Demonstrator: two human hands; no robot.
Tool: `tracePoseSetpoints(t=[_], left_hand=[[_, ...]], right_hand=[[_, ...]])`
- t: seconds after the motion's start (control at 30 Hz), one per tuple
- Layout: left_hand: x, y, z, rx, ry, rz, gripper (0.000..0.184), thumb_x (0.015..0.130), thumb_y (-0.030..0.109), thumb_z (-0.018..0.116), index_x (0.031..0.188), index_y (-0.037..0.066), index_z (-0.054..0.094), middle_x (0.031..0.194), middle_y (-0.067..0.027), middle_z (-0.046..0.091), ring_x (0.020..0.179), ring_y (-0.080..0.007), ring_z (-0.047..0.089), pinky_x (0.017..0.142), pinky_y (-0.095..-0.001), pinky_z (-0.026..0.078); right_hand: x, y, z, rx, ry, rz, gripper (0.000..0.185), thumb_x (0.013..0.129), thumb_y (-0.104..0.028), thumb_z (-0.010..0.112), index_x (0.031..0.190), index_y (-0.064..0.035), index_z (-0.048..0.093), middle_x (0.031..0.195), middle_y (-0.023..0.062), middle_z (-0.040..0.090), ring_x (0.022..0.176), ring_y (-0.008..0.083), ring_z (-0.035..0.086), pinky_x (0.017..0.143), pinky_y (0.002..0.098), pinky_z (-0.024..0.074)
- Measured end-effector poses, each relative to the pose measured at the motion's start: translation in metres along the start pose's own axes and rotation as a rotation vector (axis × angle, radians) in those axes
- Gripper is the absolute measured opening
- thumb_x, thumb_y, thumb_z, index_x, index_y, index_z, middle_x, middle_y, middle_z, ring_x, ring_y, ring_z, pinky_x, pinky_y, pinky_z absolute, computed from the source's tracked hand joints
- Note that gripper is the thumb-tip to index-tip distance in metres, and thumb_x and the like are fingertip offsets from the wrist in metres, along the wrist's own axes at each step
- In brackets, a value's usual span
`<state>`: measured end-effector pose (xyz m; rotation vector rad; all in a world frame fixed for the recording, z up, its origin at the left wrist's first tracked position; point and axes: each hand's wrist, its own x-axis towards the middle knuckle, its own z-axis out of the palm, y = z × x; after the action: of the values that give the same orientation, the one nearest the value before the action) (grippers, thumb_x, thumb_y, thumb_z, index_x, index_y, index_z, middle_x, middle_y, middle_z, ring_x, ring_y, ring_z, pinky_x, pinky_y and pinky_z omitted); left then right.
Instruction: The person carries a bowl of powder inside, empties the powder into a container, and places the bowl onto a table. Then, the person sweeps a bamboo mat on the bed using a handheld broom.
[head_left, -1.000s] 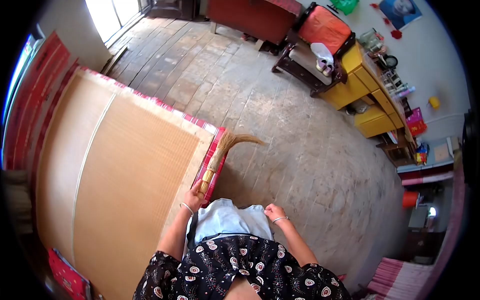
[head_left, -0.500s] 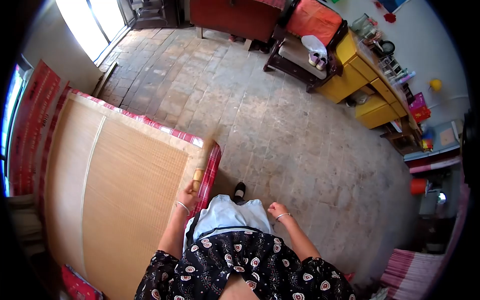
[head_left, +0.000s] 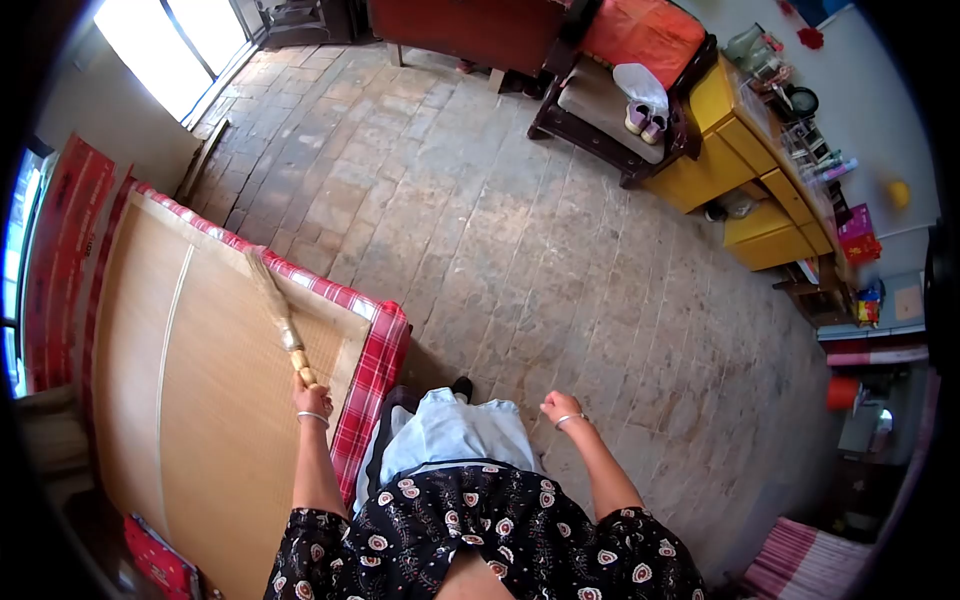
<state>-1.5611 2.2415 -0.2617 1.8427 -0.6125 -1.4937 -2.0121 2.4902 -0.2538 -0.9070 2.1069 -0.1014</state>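
Note:
My left hand (head_left: 312,398) is wrapped round the yellow handle of a straw brush (head_left: 283,318). The brush reaches over the tan mat (head_left: 235,370) of a bed, its bristles pointing up and left toward the far edge. Red plaid cloth (head_left: 372,375) shows along the bed's right side and corner. Out over the floor, to the right of the light blue cloth at my lap (head_left: 462,430), my right hand (head_left: 562,406) is curled closed; whether anything is inside it cannot be made out.
A dark wooden chair (head_left: 600,105) holds shoes and a plastic bag. Beside it stands a yellow desk (head_left: 765,185) crowded with small items. A red cabinet (head_left: 465,38) is at the back. A red pillow (head_left: 158,555) lies at lower left, and striped pink cloth (head_left: 805,560) at lower right.
My left hand has moved left with the brush, from the bed's right edge to over the mat. The bristles now point up-left instead of right. My right hand remains curled.

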Motion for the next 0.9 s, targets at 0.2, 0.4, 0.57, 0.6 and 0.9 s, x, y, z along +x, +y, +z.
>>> tracePoseSetpoints(t=[0.2, 0.4, 0.57, 0.6, 0.9], left_hand=[[-0.028, 0.016, 0.061, -0.001, -0.298, -0.039, 0.082, 0.06, -0.018, 0.049, 0.135, 0.011, 0.03, 0.075, -0.0044, 0.048, 0.044, -0.013, 0.046, 0.036, -0.0257, 0.039], [0.039, 0.04, 0.062, -0.278, 0.005, 0.157, 0.078, 0.061, -0.013, 0.045, 0.132, 0.018, 0.033, 0.062, -0.0052, 0.05, 0.04, -0.0112, 0.042, 0.034, -0.0232, 0.036], [0.098, 0.06, 0.042, -0.362, 0.272, 0.003, 0.065, 0.06, -0.014, 0.043, 0.118, 0.016, 0.042, 0.067, -0.0037, 0.044, 0.042, -0.0124, 0.041, 0.034, -0.0246, 0.035], [0.096, 0.067, 0.055, -0.323, 0.232, -0.074, 0.059, 0.06, -0.014, 0.043, 0.113, 0.014, 0.044, 0.064, -0.0034, 0.042, 0.041, -0.0127, 0.04, 0.034, -0.0252, 0.035], [0.077, 0.106, 0.134, -0.144, -0.015, 0.076, 0.078, 0.062, -0.013, 0.053, 0.131, 0.019, 0.037, 0.063, -0.002, 0.048, 0.04, -0.0113, 0.043, 0.035, -0.0252, 0.037]], right_hand=[[0.069, -0.075, -0.031, 0.056, -0.001, -0.207, 0.025, 0.073, -0.027, 0.062, 0.083, -0.005, 0.057, 0.083, 0.0156, 0.061, 0.081, 0.0305, 0.058, 0.071, 0.0375, 0.0458], [0.095, -0.096, -0.068, 0.032, 0.01, -0.189, 0.024, 0.074, -0.027, 0.061, 0.086, -0.006, 0.058, 0.083, 0.0152, 0.062, 0.08, 0.0296, 0.059, 0.071, 0.0372, 0.0458], [0.116, -0.104, -0.082, 0.009, -0.034, -0.045, 0.024, 0.074, -0.026, 0.061, 0.087, -0.0064, 0.059, 0.081, 0.0132, 0.063, 0.076, 0.0273, 0.06, 0.07, 0.0353, 0.0471], [0.118, -0.11, -0.085, -0.007, -0.036, -0.045, 0.024, 0.074, -0.026, 0.062, 0.088, -0.006, 0.059, 0.079, 0.0122, 0.063, 0.074, 0.0249, 0.061, 0.069, 0.0337, 0.0477], [0.176, -0.14, -0.11, -0.038, -0.111, -0.133, 0.024, 0.073, -0.024, 0.063, 0.088, -0.0052, 0.061, 0.079, 0.0124, 0.064, 0.075, 0.0222, 0.062, 0.069, 0.0319, 0.0483]])
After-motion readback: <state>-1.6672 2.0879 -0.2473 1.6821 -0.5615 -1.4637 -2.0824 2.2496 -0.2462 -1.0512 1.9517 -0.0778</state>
